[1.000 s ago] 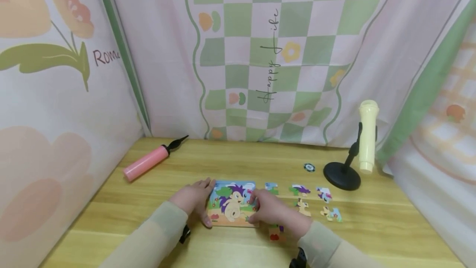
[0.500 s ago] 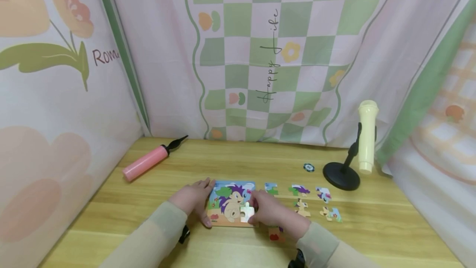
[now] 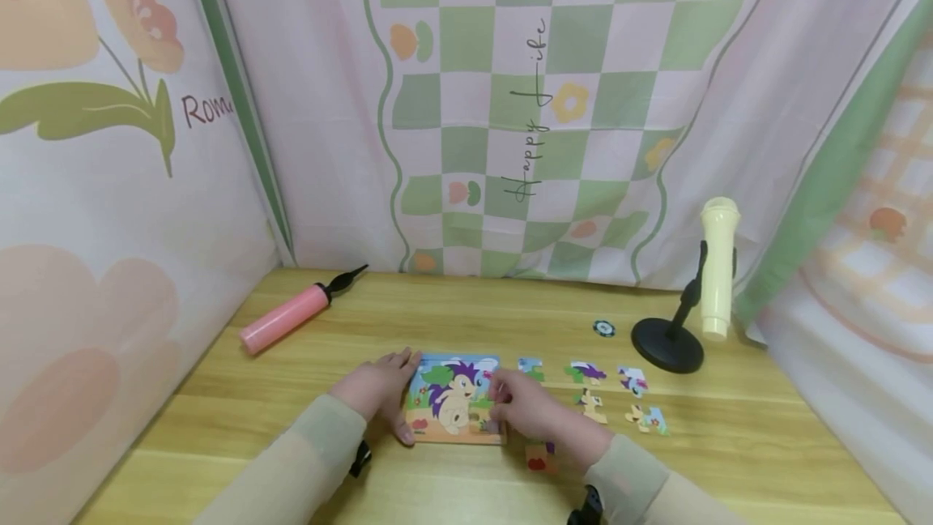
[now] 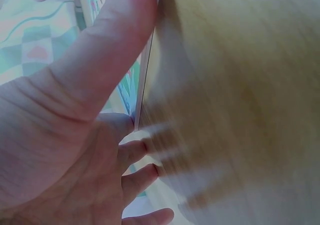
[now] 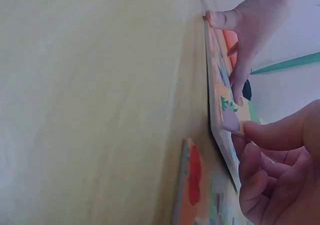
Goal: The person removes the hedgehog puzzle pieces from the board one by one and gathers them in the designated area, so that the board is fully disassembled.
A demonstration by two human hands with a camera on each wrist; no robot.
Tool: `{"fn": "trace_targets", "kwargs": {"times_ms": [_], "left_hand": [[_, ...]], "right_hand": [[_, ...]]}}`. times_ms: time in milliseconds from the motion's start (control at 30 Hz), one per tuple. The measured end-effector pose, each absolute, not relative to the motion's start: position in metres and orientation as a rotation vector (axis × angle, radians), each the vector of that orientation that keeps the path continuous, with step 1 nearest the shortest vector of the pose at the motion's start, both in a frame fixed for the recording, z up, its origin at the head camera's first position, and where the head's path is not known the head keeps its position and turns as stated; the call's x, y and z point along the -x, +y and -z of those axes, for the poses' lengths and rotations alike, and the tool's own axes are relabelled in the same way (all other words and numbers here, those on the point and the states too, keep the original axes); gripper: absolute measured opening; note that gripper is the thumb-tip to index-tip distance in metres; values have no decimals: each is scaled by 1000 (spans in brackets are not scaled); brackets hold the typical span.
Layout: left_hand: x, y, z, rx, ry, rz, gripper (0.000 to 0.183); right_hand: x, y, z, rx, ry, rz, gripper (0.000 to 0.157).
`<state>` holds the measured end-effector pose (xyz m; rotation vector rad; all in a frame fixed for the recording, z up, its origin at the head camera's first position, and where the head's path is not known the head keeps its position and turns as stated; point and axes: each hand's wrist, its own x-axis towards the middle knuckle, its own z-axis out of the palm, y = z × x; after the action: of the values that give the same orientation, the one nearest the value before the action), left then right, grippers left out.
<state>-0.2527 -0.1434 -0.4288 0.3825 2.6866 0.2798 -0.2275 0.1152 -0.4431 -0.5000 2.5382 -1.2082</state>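
A puzzle board with a hedgehog picture lies flat on the table. My left hand rests along its left side, thumb at the near corner and fingers at the far one. In the left wrist view the thumb touches the board's edge, with the other fingers loosely spread on the table. My right hand is over the board's right side and pinches a jigsaw piece between thumb and fingers. The piece, printed in tan, grey and green, is tilted close over the board's lower right part.
Several loose jigsaw pieces lie right of the board, one with a red print by the right wrist. Behind are a round chip and a cream microphone on a black stand. A pink hand pump lies back left.
Half a second ago the pinched piece looked pale and bright in my right hand; now its printed face shows, lower over the board. My left hand has stayed in place.
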Motion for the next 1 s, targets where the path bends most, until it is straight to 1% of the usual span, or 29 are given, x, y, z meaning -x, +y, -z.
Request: {"fn": "trace_targets", "kwargs": {"times_ms": [267, 533, 733, 867, 1000], "left_hand": [[252, -143, 429, -388, 2678, -280, 129], [254, -143, 427, -394, 2683, -267, 129], [254, -144, 427, -386, 2677, -273, 129], [254, -144, 428, -393, 2679, -278, 129], [255, -144, 429, -407, 2685, -263, 130]], "right_hand": [[235, 140, 423, 482, 2553, 1303, 4], [242, 180, 385, 505, 2601, 1384, 3], [228, 211, 362, 531, 2678, 1324, 6], [213, 235, 360, 553, 2668, 1239, 6], [201, 260, 377, 573, 2549, 1233, 2]]}}
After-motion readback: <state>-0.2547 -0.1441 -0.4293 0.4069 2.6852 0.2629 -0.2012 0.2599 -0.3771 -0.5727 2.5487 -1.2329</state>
